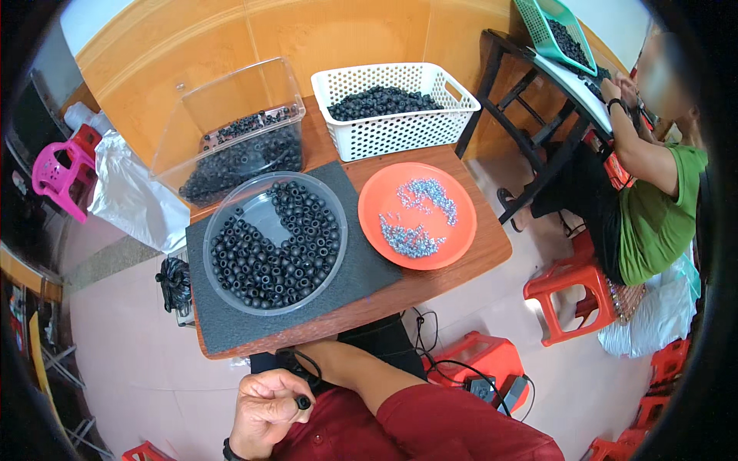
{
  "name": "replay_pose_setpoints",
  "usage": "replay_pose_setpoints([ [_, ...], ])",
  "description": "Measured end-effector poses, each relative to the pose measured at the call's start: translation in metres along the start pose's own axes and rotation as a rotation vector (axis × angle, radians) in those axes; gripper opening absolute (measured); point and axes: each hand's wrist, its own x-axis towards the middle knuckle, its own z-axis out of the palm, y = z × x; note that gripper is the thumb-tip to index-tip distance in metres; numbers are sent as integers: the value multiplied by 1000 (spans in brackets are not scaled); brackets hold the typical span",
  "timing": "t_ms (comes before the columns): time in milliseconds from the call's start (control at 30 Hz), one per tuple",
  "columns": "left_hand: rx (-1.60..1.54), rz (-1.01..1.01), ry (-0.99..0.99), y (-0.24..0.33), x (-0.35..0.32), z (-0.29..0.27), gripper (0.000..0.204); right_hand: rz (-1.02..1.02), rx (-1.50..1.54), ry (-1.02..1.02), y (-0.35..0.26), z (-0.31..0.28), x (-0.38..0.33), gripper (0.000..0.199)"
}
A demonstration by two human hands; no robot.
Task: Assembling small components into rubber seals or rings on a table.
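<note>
Low in front of my maroon shirt, my left hand [265, 411] is closed, with thumb and bent fingers pinching a small black round part [303, 402] whose dark end faces up. My right forearm [350, 367] crosses from the right toward the left hand, a black band at its wrist; the right hand's fingers are hidden. Past the hands, a clear round tub [338, 280] of similar black hollow parts [288, 269] rests on a dark grey mat [369, 265]. An orange plate [374, 184] to its right bears two heaps of tiny silvery pieces [411, 240].
Behind the tub, a clear bin [173, 146] and a white perforated basket [388, 144] hold more black parts. The wooden table's edge [492, 253] lies ahead. At right, a co-worker in green [665, 215] sits by a red stool [565, 288]. Cables trail over another red stool [480, 357].
</note>
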Motion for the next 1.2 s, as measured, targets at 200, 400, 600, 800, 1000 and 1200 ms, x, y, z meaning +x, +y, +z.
replay_pose_setpoints([
  [200, -124, -167, -140, 0, 17, 4, 25, 93, 111, 37, -5, -8, -9, 8],
  [400, -74, -131, -93, -3, 22, 2, 21, 159, 254, 42, -5, -4, 5, 6],
  [600, -89, -188, -128, -7, 37, 5, 22, 242, 384, 66, 5, 19, 50, 4],
  [800, -107, -270, -174, -12, 48, 7, 21, 313, 519, 80, -7, 4, -2, 2],
  [1000, -155, -321, -219, -14, 58, 11, 19, 397, 623, 109, -11, 40, 34, 2],
  [1200, -114, -340, -221, -11, 73, 25, 20, 398, 139, -290, -1, -42, -39, 10],
])
